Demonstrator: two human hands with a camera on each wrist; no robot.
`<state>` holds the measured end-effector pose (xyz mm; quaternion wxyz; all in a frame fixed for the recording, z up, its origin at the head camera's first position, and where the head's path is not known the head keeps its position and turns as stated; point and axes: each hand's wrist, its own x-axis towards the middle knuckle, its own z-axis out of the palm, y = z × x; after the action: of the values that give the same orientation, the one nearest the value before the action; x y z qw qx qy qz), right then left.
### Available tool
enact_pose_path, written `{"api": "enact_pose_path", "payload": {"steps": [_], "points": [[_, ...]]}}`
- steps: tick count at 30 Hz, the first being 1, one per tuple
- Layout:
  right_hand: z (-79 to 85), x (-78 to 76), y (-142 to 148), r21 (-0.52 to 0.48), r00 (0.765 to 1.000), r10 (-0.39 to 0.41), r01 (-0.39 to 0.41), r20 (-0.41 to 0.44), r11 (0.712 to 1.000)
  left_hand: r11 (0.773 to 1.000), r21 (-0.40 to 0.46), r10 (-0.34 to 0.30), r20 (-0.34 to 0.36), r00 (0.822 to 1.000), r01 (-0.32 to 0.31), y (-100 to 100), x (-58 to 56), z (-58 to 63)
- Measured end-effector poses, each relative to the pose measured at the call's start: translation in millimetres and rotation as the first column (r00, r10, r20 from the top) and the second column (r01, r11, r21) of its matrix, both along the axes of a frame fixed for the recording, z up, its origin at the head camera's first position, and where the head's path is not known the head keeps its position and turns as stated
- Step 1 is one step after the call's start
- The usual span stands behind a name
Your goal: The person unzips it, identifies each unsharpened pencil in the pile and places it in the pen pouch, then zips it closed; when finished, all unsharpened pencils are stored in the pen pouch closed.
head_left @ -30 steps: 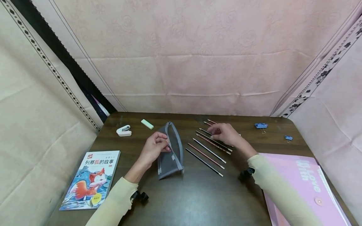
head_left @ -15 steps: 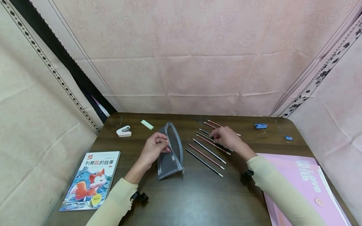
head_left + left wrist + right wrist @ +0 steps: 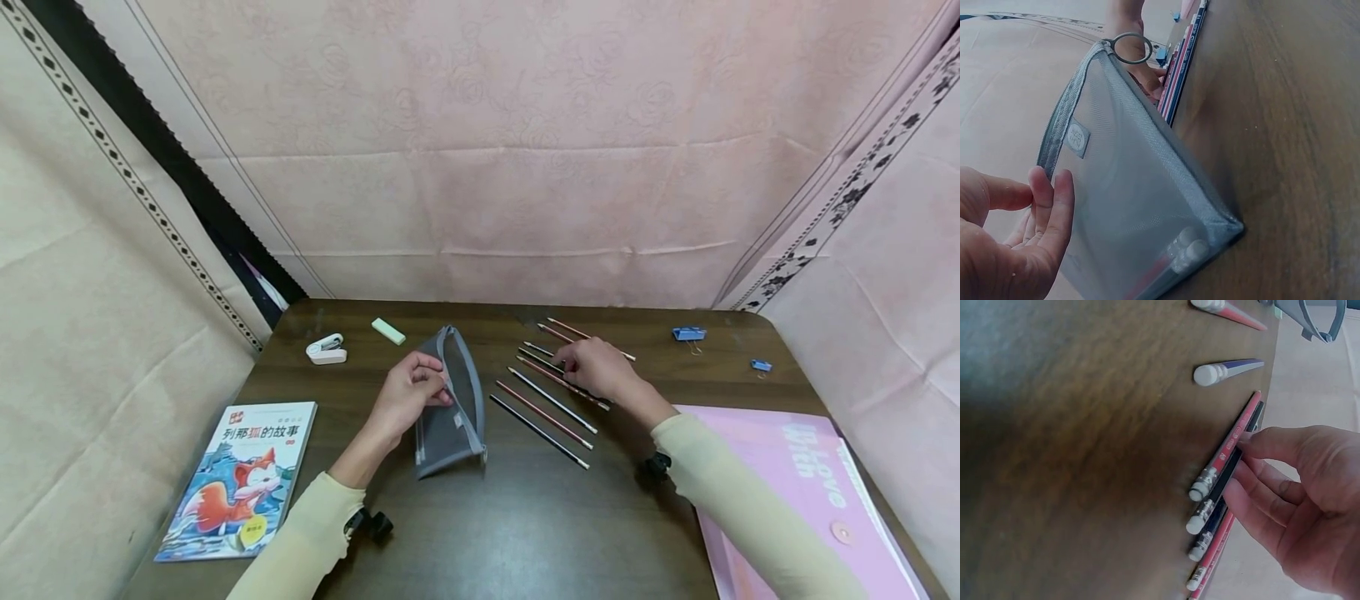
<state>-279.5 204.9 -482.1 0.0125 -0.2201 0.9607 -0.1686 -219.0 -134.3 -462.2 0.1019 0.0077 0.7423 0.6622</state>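
A grey mesh pencil case (image 3: 444, 437) stands unzipped on the table, its mouth toward the row of pencils. My left hand (image 3: 408, 390) pinches its zipper edge between thumb and fingers. Through the mesh, white eraser ends (image 3: 1190, 247) show inside the case in the left wrist view. My right hand (image 3: 603, 371) is at the far part of the pencil row, its thumb and fingertips on either side of a black pencil (image 3: 1210, 509). A red pencil (image 3: 1225, 450) lies right beside it. Nearer me lie a silvery pencil (image 3: 551, 400), another red pencil (image 3: 543, 414) and a dark pencil (image 3: 538, 431).
Behind the case are a pale green eraser (image 3: 387, 331) and a white stapler (image 3: 326, 350). A fox storybook (image 3: 236, 483) lies at left. On the right are blue binder clips (image 3: 688, 333) and a pink folder (image 3: 787, 483). Cloth curtains (image 3: 480, 167) surround the table (image 3: 480, 533).
My right hand has shifted slightly left and toward me, down onto the dark pencils. The left hand keeps its pinch on the case, and the case stays in place.
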Motion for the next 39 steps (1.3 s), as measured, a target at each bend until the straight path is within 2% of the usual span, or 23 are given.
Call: {"api": "enact_pose_path", "payload": {"steps": [3, 6, 9, 11, 13, 15, 20, 23, 26, 33, 35, 36, 39], "points": [[6.1, 1.7, -0.5, -0.005, 1.000, -0.003, 0.003, -0.014, 1.000, 1.000, 0.018, -0.004, -0.011, 1.000, 0.004, -0.7, 0.6, 1.3], [16.4, 4.6, -2.2, -0.064, 0.999, -0.007, 0.005, -0.032, 0.998, 0.999, 0.033, -0.008, -0.020, 1.000, 0.009, -1.8, 0.8, 1.9], [28.5, 7.3, -6.1, -0.177, 0.999, 0.008, -0.014, -0.039, 0.984, 0.999, 0.031, -0.010, -0.023, 1.000, 0.011, -3.1, 0.6, 1.7], [35.5, 8.8, -10.4, -0.276, 0.999, 0.013, -0.022, -0.035, 0.961, 1.000, 0.027, -0.014, -0.024, 1.000, 0.015, -3.8, 0.2, 1.3], [41.7, 10.7, -16.2, -0.379, 1.000, 0.009, -0.018, -0.025, 0.925, 1.000, 0.024, -0.018, -0.026, 1.000, 0.019, -4.1, 0.1, 1.1], [56.4, 19.8, -25.7, -0.480, 1.000, 0.002, 0.005, 0.013, 0.877, 0.999, 0.026, -0.021, -0.028, 0.999, 0.022, -4.0, 0.3, 1.3], [67.9, 31.7, -43.0, -0.687, 0.984, 0.034, 0.099, 0.177, 0.720, 0.999, 0.029, -0.023, -0.023, 0.999, 0.024, -2.8, 0.2, 1.0], [54.2, 28.3, -50.4, -0.760, 0.970, 0.081, 0.125, 0.228, 0.638, 0.999, 0.029, -0.020, -0.019, 1.000, 0.020, -2.0, 0.1, 0.7], [47.8, 31.9, -64.6, -0.803, 0.958, 0.112, 0.154, 0.264, 0.576, 0.999, 0.030, -0.021, -0.019, 1.000, 0.021, -0.6, 0.1, 0.7], [35.5, 42.1, -104.1, -0.876, 0.924, 0.161, 0.259, 0.348, 0.407, 0.998, 0.048, -0.032, -0.034, 0.999, 0.033, 5.8, -1.8, -0.2], [31.8, 45.2, -113.6, -0.879, 0.913, 0.176, 0.279, 0.367, 0.387, 0.998, 0.049, -0.032, -0.036, 0.999, 0.034, 7.0, -2.1, -0.2], [29.6, 46.4, -117.8, -0.878, 0.910, 0.183, 0.281, 0.372, 0.387, 0.998, 0.050, -0.028, -0.035, 0.999, 0.030, 7.4, -2.3, -0.3], [22.6, 49.4, -127.0, -0.857, 0.897, 0.195, 0.284, 0.396, 0.429, 0.998, 0.053, -0.028, -0.039, 0.999, 0.030, 8.5, -2.8, -0.1]]}}
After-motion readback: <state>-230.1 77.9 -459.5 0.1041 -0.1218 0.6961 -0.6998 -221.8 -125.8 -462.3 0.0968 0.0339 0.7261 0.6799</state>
